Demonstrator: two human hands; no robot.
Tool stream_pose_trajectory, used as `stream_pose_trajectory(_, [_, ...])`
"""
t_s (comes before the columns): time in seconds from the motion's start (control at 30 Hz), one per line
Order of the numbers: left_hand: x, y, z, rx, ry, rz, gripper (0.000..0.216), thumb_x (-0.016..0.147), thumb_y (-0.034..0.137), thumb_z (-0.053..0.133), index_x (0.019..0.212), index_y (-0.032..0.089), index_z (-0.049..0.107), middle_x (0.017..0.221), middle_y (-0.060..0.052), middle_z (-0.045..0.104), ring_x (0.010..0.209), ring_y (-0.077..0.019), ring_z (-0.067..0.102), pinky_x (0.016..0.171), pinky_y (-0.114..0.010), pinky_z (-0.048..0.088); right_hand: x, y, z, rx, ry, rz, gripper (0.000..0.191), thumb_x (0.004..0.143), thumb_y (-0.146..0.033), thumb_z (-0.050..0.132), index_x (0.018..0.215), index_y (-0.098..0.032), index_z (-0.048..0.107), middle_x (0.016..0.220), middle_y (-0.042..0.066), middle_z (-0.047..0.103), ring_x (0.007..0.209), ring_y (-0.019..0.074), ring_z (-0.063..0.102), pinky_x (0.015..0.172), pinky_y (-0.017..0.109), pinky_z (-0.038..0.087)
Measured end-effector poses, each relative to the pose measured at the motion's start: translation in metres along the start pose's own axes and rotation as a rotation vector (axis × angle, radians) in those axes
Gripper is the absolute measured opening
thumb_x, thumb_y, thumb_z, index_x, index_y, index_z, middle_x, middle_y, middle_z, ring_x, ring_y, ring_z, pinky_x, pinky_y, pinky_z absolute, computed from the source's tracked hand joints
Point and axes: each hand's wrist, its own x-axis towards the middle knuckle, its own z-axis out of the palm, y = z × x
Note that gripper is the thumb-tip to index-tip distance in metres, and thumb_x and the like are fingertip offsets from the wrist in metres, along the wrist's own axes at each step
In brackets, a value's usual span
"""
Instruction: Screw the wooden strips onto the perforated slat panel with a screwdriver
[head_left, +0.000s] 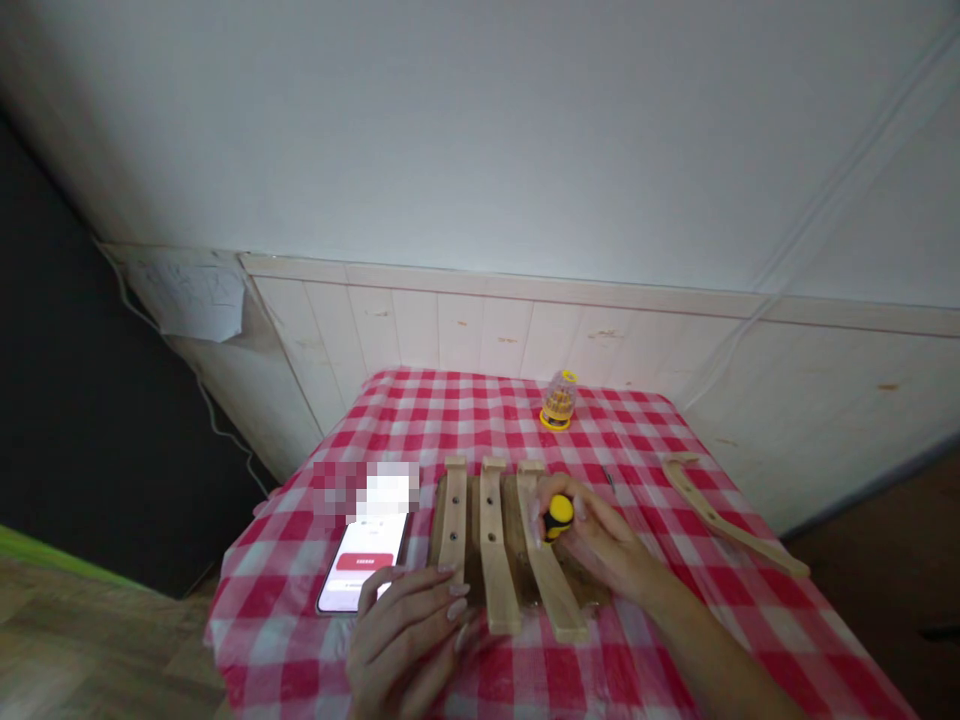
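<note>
My right hand (585, 525) is closed around a small screwdriver (558, 514) with a yellow and black handle, held over the right-hand wooden strip; its tip is hidden. Three pale curved wooden strips lie side by side on a brown wooden board (472, 575): a left strip (454, 515), a middle strip (493, 560) and a right strip (551, 590). Dark screws or holes show in the left and middle strips. My left hand (409, 635) is closed over the lower end of the left strip, which its fingers cover.
A lit phone (367, 560) lies left of the board. At the back stands a clear bit case (558, 402) with a yellow base. Another curved wooden strip (731, 522) lies at right on the checked tablecloth (450, 410). A small dark piece (608, 480) lies near my right hand.
</note>
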Motion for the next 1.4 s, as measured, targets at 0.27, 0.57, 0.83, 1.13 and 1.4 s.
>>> stream_pose_trajectory(0.27, [-0.002, -0.001, 0.001, 0.009, -0.011, -0.008, 0.021, 0.110, 0.025, 0.063, 0.092, 0.022, 0.072, 0.080, 0.001, 0.085, 0.078, -0.0171, 0.084, 0.080, -0.030, 0.059, -0.001, 0.000, -0.005, -0.130, 0.015, -0.060, 0.046, 0.102, -0.067, 0.057, 0.112, -0.026, 0.074, 0.101, 0.007, 0.069, 0.097, 0.0238, 0.064, 0.087, 0.035, 0.049])
stream_pose_trajectory(0.57, [-0.008, -0.002, 0.000, 0.014, -0.016, -0.031, 0.016, 0.107, 0.023, 0.064, 0.094, 0.024, 0.073, 0.084, 0.002, 0.086, 0.080, -0.0181, 0.085, 0.082, -0.032, 0.060, 0.000, -0.005, -0.001, -0.073, 0.011, -0.039, 0.042, 0.100, -0.065, 0.062, 0.107, -0.025, 0.071, 0.102, 0.007, 0.067, 0.096, 0.0225, 0.061, 0.080, 0.033, 0.047])
stream_pose_trajectory(0.83, [-0.004, -0.001, 0.000, -0.009, -0.007, -0.019, 0.017, 0.107, 0.021, 0.065, 0.092, 0.021, 0.074, 0.082, 0.001, 0.085, 0.080, -0.0174, 0.084, 0.082, -0.030, 0.061, -0.001, -0.004, -0.001, 0.018, -0.045, -0.051, 0.031, 0.105, -0.056, 0.061, 0.117, -0.028, 0.068, 0.105, 0.005, 0.066, 0.099, 0.0208, 0.064, 0.086, 0.034, 0.048])
stream_pose_trajectory(1.13, [-0.004, -0.002, 0.002, 0.026, 0.006, -0.023, 0.019, 0.108, 0.025, 0.064, 0.091, 0.024, 0.073, 0.080, 0.002, 0.086, 0.075, -0.0178, 0.084, 0.076, -0.032, 0.061, 0.001, -0.009, 0.006, -0.091, -0.037, -0.044, 0.042, 0.106, -0.062, 0.054, 0.119, -0.025, 0.068, 0.084, 0.003, 0.061, 0.075, 0.0191, 0.055, 0.072, 0.035, 0.045])
stream_pose_trajectory(1.4, [-0.013, -0.003, 0.002, -0.027, -0.008, -0.057, 0.013, 0.104, 0.018, 0.066, 0.097, 0.024, 0.074, 0.087, 0.001, 0.087, 0.083, -0.0194, 0.085, 0.083, -0.033, 0.060, 0.002, -0.007, 0.004, -0.065, -0.007, -0.049, 0.044, 0.097, -0.068, 0.064, 0.098, -0.025, 0.068, 0.080, 0.001, 0.059, 0.071, 0.0173, 0.054, 0.067, 0.031, 0.045])
